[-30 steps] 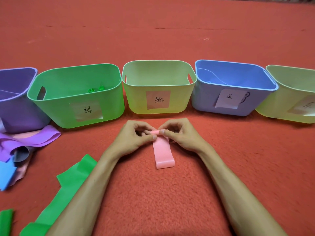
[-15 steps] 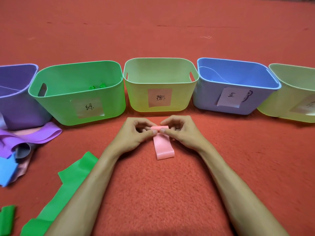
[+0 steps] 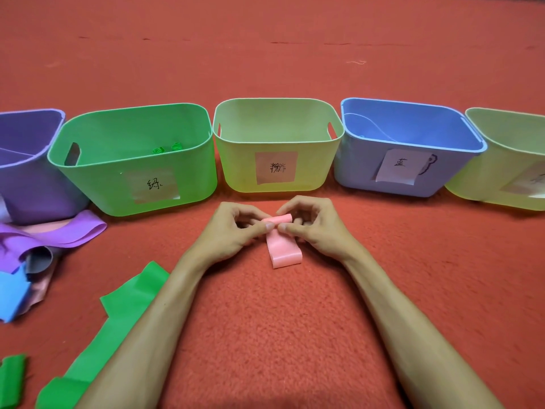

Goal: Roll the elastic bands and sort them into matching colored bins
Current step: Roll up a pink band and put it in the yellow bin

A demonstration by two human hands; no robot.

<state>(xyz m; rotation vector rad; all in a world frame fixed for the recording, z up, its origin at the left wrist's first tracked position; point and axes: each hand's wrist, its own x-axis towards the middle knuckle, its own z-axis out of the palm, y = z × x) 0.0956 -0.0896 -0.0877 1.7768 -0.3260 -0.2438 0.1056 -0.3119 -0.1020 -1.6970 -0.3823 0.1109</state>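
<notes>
A pink elastic band (image 3: 283, 250) lies on the red carpet in front of me, its far end wound into a small roll. My left hand (image 3: 233, 231) and my right hand (image 3: 315, 227) pinch that roll from either side with thumbs and fingertips. Behind them stands a row of bins: purple (image 3: 29, 178), green (image 3: 88, 172) with two green rolls (image 3: 168, 148) inside, yellow-green with a pink label (image 3: 236, 160), blue (image 3: 354, 166), and another yellow-green one (image 3: 483, 178).
Loose bands lie at the left: purple (image 3: 59, 231), blue (image 3: 11, 293), grey and pale pink in a heap, and a long green band (image 3: 118, 317) under my left forearm. A small green piece (image 3: 11, 379) sits at the bottom left corner.
The roll at the band's far end has grown and the flat part has become shorter. Both hands stay in the same spot.
</notes>
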